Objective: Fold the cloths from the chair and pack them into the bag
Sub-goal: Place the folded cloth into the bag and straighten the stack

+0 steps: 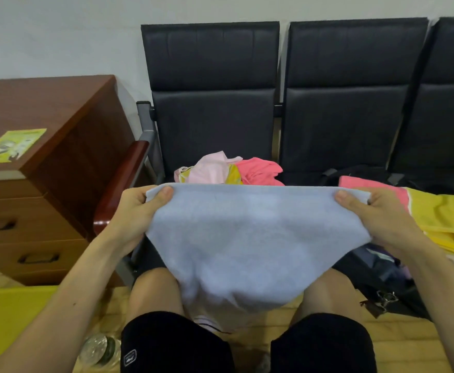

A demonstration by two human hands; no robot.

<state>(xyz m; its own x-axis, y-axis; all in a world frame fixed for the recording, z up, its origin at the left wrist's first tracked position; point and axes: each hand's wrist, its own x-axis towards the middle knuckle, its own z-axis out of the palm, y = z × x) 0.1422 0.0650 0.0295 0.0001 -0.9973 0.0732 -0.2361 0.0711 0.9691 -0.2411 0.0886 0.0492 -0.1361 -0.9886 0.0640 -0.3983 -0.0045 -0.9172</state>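
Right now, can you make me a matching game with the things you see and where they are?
Things:
1. light blue cloth
2. crumpled pink cloths
3. yellow cloth
4. green leaflet

Places:
A. on the wooden cabinet
B. heaped on the seat of the left black chair
C. stretched between the left hand and the right hand
D. at the right edge, past the right hand

Pairs: 1-C, 2-B, 3-D, 4-A

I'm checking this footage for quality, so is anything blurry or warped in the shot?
Head view: wide-angle bending curves the black chairs and the cabinet; the light blue cloth held by the left hand and right hand looks soft, blurred at its hanging bottom; lighting is flat, without glare.
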